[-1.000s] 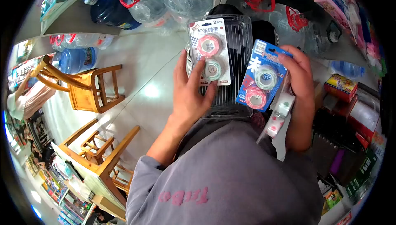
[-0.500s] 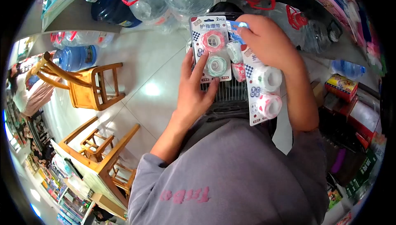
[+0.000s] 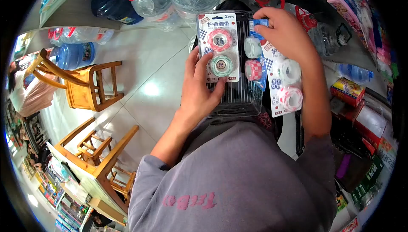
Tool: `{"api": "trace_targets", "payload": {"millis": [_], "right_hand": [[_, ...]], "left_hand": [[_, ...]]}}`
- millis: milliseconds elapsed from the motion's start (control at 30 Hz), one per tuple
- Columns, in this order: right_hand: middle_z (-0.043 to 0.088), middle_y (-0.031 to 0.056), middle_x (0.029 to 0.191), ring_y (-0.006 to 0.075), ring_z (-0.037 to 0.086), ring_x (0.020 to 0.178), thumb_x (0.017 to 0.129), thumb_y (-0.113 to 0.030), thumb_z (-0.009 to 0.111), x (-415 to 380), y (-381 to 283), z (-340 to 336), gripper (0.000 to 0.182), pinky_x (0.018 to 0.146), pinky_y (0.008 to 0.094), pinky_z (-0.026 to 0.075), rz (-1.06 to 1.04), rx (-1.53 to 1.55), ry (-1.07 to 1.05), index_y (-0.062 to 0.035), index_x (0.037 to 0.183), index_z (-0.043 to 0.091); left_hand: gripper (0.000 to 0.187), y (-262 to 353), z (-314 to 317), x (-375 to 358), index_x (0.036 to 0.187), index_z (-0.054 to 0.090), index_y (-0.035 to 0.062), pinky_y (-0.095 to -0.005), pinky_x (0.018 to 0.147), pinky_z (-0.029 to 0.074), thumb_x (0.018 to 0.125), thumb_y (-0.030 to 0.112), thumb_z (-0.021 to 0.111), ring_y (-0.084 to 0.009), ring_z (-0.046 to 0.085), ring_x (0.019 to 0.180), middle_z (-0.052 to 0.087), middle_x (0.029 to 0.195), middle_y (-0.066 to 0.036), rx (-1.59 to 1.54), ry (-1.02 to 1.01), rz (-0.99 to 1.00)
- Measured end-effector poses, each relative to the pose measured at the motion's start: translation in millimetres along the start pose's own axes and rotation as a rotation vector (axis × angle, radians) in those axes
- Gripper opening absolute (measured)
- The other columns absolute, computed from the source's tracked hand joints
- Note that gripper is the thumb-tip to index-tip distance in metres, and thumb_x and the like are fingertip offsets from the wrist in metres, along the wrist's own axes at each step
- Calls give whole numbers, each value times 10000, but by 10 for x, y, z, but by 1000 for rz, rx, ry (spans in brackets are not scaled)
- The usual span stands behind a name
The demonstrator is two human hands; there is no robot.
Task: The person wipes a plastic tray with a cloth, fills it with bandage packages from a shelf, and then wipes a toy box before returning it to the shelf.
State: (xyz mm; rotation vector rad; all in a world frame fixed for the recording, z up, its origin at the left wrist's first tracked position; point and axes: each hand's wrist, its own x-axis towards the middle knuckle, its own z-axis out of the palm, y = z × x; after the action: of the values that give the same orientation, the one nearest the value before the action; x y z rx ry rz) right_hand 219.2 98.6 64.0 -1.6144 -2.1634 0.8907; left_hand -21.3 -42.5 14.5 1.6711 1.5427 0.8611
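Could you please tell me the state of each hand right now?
Left hand: fingers on the white pack with pink and green rolls; grip cannot be told.
Right hand: closed, holding a blue pack and a second white pack.

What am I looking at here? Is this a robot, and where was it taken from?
No robot: a person is working with two bare hands, seen by a camera worn on their head, looking forward and down. A clear tray lies before the body. Over it, the left hand touches a white card bearing a pink roll and a green roll; whether it grips or only steadies the card is unclear. The right hand holds a blue card and, it seems, another white card. Large bottles and a wooden chair stand nearby.
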Motion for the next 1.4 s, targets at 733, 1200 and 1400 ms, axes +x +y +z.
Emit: {"api": "trace_targets", "payload": {"millis": [733, 1200, 1400], "right_hand": [[521, 94, 575, 124, 528, 528, 927, -162, 726, -41, -612, -295, 248, 522, 332, 394, -14, -258, 126, -6, 859, 546], [677, 96, 1140, 135, 677, 893, 912, -57, 708, -775, -465, -198, 431, 768, 296, 529, 73, 596, 520, -38, 1315, 558], [648, 158, 1286, 175, 680, 1003, 890, -47, 708, -1379, -359, -211, 590, 925, 341, 530, 222, 820, -5, 13, 1414, 443]], "left_hand": [[638, 591, -25, -93, 1291, 577, 21, -482, 986, 444, 726, 162, 836, -393, 559, 1154, 548, 1313, -221, 11, -22, 373], [242, 583, 320, -435, 1246, 501, -20, -282, 813, 520, 1059, 130, 536, -122, 628, 884, 652, 1034, -62, -1137, -599, -345], [327, 574, 279, -311, 1335, 427, -20, -282, 825, 507, 1084, 176, 501, -112, 579, 878, 590, 1087, -67, -1178, -529, -349]]}}
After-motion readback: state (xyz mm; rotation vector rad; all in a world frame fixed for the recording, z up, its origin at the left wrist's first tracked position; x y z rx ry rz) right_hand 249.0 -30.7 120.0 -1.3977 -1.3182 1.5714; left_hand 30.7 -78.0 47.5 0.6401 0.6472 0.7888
